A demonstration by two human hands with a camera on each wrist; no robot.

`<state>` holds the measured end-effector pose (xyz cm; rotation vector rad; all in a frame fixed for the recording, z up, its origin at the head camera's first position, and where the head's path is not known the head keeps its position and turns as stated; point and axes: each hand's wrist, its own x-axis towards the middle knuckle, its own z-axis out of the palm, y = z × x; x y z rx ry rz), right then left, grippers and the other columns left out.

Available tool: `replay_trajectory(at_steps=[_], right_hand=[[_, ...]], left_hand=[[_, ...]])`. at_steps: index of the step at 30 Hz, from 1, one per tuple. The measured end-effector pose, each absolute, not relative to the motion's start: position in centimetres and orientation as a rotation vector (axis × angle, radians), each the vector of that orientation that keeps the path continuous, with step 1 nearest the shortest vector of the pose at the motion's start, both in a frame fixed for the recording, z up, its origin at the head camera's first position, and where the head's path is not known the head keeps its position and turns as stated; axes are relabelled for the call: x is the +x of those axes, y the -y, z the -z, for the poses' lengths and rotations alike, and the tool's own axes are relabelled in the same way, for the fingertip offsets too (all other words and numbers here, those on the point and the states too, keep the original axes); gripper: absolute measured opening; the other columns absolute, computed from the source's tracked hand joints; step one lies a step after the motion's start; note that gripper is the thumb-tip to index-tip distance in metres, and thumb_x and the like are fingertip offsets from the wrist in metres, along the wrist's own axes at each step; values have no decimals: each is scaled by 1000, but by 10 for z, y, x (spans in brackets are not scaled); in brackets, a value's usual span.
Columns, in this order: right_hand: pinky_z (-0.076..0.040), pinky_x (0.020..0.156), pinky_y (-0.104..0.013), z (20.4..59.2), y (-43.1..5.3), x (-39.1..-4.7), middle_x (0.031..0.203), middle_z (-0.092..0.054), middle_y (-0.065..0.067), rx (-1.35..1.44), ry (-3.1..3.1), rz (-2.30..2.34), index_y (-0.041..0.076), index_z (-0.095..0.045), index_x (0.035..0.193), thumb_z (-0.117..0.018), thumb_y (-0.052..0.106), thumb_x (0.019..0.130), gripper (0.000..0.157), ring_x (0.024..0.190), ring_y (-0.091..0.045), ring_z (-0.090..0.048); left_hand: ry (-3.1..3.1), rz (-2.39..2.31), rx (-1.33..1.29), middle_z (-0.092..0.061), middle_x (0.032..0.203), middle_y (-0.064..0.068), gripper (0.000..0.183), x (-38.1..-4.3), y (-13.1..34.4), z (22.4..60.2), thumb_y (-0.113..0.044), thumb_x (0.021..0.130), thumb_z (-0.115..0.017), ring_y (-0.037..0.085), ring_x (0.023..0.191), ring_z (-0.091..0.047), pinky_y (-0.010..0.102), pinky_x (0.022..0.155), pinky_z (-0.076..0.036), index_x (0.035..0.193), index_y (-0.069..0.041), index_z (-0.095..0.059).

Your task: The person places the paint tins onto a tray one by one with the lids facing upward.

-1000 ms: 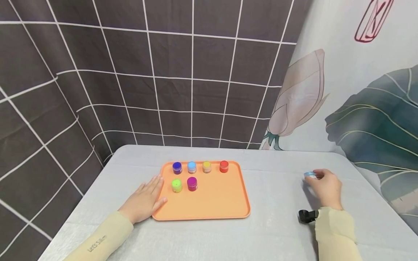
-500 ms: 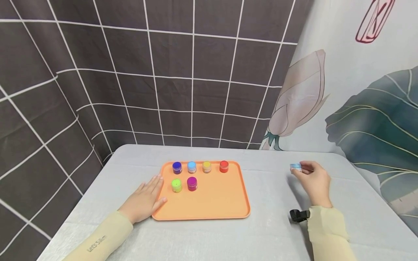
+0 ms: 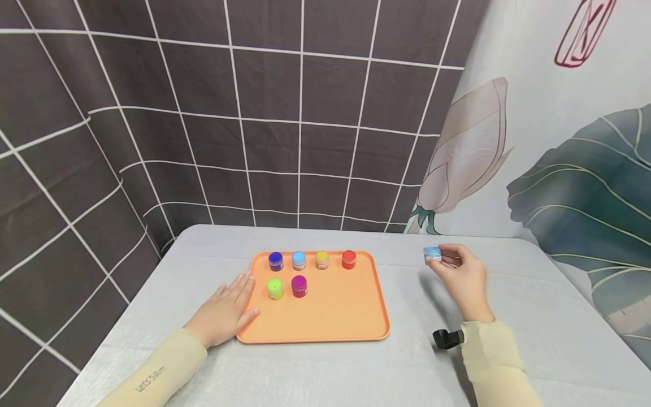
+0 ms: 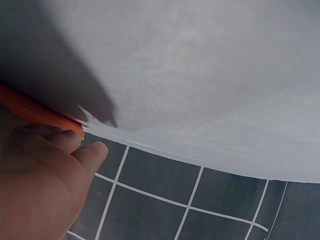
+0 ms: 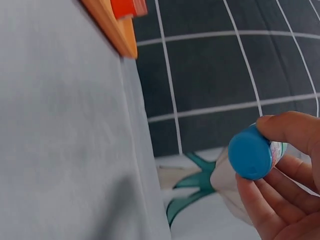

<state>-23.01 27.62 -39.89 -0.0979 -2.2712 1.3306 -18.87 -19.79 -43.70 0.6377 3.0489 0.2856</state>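
Observation:
My right hand (image 3: 464, 278) pinches a small jar with a blue lid (image 5: 251, 154) between thumb and fingers, held above the table to the right of the tray. Its lid faces the right wrist camera. Fingers straight, my left hand (image 3: 224, 312) rests on the left rim of the orange tray (image 3: 330, 328). On the tray, a back row holds a dark blue jar (image 3: 276, 262), a light blue jar (image 3: 298, 261), a yellow jar (image 3: 322, 260) and a red jar (image 3: 348, 260). In front of them stand a lime green jar (image 3: 275, 289) and a purple jar (image 3: 299, 286).
A pale cloth covers the table (image 3: 407, 367). Behind it hangs a dark curtain (image 3: 264, 141) with white grid lines, meeting a flower-printed white curtain (image 3: 539, 147) at the right. A black strap mount (image 3: 447, 339) sticks out from the right wrist.
My right hand has moved left toward the tray and a little farther back, carrying the blue-lidded jar. The left hand and the jars on the tray stay where they were.

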Motion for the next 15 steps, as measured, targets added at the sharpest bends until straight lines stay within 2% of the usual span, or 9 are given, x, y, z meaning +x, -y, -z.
replay_trajectory(at_steps=[15], right_hand=[[-55,83,-14,406,-239,-229,113,-71,-21,81,2259,-1476,-6,-66,115,-84,5,83,38,94,1,-65]], left_hand=[[-3040,-294,632,-30,161,26,73,-188,197,435,-44,105,-50,42,149,-29,64,117,-26,153,9,-33]])
